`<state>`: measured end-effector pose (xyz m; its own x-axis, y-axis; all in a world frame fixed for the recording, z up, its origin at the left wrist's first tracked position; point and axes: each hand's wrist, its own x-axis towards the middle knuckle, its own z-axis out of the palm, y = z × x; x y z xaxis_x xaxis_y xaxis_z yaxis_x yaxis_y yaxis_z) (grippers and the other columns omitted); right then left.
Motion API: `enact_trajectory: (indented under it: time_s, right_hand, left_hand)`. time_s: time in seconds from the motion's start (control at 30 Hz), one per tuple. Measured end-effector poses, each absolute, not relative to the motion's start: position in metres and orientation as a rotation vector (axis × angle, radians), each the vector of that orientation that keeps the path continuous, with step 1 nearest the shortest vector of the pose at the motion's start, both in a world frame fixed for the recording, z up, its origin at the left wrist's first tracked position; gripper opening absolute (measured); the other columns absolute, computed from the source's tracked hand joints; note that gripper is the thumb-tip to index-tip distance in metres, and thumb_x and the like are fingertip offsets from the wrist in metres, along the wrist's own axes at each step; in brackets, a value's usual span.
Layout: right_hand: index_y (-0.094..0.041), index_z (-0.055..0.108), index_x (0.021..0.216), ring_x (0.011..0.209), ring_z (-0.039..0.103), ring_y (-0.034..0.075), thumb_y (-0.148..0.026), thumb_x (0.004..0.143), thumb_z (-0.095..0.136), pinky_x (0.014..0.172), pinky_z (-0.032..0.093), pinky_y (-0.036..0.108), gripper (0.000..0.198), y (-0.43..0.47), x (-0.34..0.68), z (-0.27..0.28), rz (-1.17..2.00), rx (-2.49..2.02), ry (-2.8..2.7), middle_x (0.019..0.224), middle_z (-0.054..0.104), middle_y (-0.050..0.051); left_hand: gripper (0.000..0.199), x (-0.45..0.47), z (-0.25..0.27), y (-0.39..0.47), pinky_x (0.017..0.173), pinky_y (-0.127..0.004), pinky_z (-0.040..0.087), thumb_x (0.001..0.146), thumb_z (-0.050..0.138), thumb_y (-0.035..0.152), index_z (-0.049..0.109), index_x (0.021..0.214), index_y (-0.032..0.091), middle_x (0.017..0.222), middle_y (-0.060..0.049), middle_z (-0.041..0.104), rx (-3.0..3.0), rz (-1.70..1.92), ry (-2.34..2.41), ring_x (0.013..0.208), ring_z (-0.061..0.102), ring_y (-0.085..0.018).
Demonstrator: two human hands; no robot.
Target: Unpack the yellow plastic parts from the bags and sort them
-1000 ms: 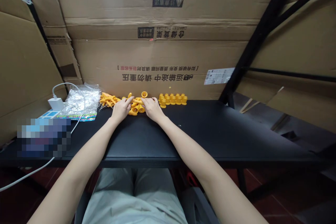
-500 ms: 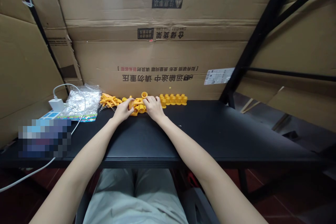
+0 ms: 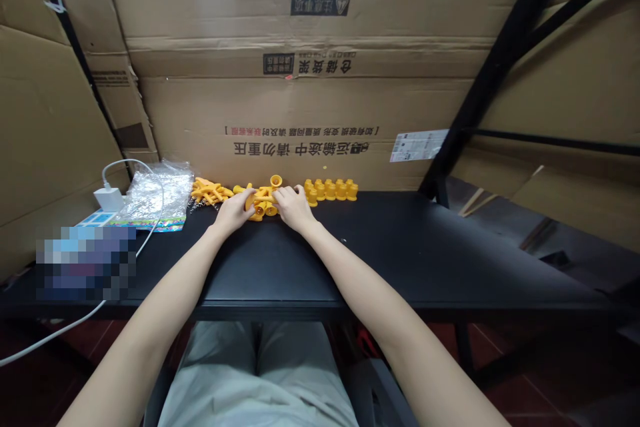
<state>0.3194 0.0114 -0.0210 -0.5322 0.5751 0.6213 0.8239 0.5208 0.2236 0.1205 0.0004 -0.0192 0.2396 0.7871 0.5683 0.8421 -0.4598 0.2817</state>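
Note:
At the back of the black table, my left hand (image 3: 233, 209) is closed on a yellow plastic piece (image 3: 250, 198), part of which sticks up by the thumb. My right hand (image 3: 296, 207) curls its fingers onto a yellow plastic piece (image 3: 265, 194) between the hands. Whether both hold the same piece I cannot tell. Several yellow cup-shaped pieces (image 3: 271, 210) lie under and between the hands, open ends toward me. Just behind the fingers a round yellow cup (image 3: 276, 181) shows its hollow. My fingers hide much of the pieces.
Yellow cup-like pieces (image 3: 341, 191) stand in rows right of my hands. A pile of orange-yellow parts (image 3: 209, 191) lies to the left, beside a clear plastic bag (image 3: 159, 197). A white charger (image 3: 109, 199) trails a cable near a blurred object (image 3: 86, 262). Cardboard (image 3: 300, 103) walls the back.
Both hands stay in nearly the same place over the yellow pieces. The right fingers shift very slightly; the whole view moves a little.

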Motion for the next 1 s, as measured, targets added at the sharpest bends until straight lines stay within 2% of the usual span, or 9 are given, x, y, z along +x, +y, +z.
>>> enact_trajectory:
  time_s: [0.17,0.3,0.47,0.77,1.0]
  right_hand:
    - [-0.016,0.059,0.099,0.095,0.05,0.024,-0.008,0.09,0.04,0.092,0.027,0.04,0.023,0.0155,0.32,-0.0233,-0.752,-1.145,-2.223,0.103,0.065,0.012]
    - [-0.016,0.059,0.098,0.091,0.051,0.023,-0.007,0.091,0.036,0.091,0.029,0.037,0.025,0.018,0.3193,-0.0238,-0.793,-1.129,-2.194,0.105,0.064,0.012]
    - [-0.015,0.059,0.097,0.09,0.051,0.022,-0.005,0.091,0.032,0.088,0.031,0.035,0.029,0.0199,0.3205,-0.0245,-0.835,-1.123,-2.161,0.108,0.063,0.013]
    - [-0.014,0.058,0.102,0.092,0.052,0.023,-0.007,0.089,0.035,0.095,0.028,0.041,0.027,0.0207,0.3235,-0.0268,-0.829,-1.102,-2.156,0.103,0.066,0.013]
    - [-0.014,0.058,0.104,0.093,0.052,0.023,-0.005,0.09,0.033,0.094,0.028,0.04,0.03,0.0201,0.3214,-0.0263,-0.815,-1.134,-2.179,0.102,0.066,0.013]
  left_hand:
    - [0.042,0.1261,-0.0171,-0.0022,0.074,-0.024,0.045,0.075,0.06,0.019,0.058,0.117,0.02,0.082,-0.001,0.066,-2.431,-1.136,-1.566,0.076,0.062,-0.015]
    - [0.039,0.1293,-0.017,-0.0013,0.063,-0.022,0.042,0.071,0.06,0.02,0.061,0.11,0.018,0.06,0.006,0.054,-2.483,-1.301,-1.658,0.058,0.053,-0.012]
    - [0.032,0.1295,-0.0175,0.0009,0.057,-0.021,0.038,0.067,0.059,0.022,0.063,0.099,0.018,0.052,0.009,0.044,-2.536,-1.459,-1.79,0.051,0.045,-0.01]
    - [0.035,0.1268,-0.0148,-0.0036,0.061,-0.023,0.038,0.069,0.059,0.025,0.062,0.103,0.021,0.056,0.007,0.051,-2.465,-1.193,-1.705,0.056,0.051,-0.012]
    - [0.037,0.1282,-0.0098,-0.008,0.062,-0.024,0.038,0.072,0.059,0.029,0.061,0.108,0.023,0.065,0.003,0.061,-2.369,-1.031,-1.773,0.064,0.058,-0.016]
